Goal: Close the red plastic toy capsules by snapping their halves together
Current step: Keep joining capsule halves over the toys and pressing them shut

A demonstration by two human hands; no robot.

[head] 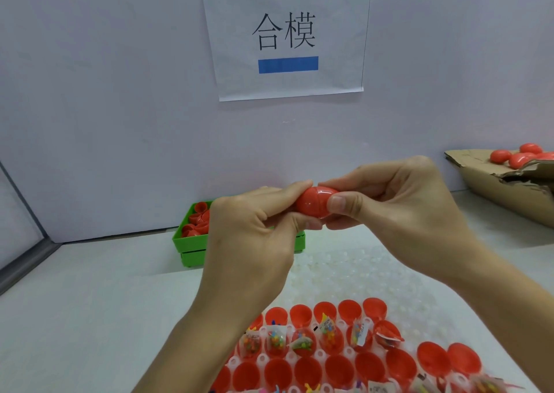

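Left hand (251, 230), right hand (395, 200) raised, fingertips pinching, meeting

capsule (314, 202) — glossy red plastic | box (497, 188) — rough torn cardboard | bin (192, 244) — green plastic

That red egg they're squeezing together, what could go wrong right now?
The red capsule is pinched only at its ends by the left hand and right hand, so it might slip and drop onto the open halves in the tray below, possibly scattering their toy packets.
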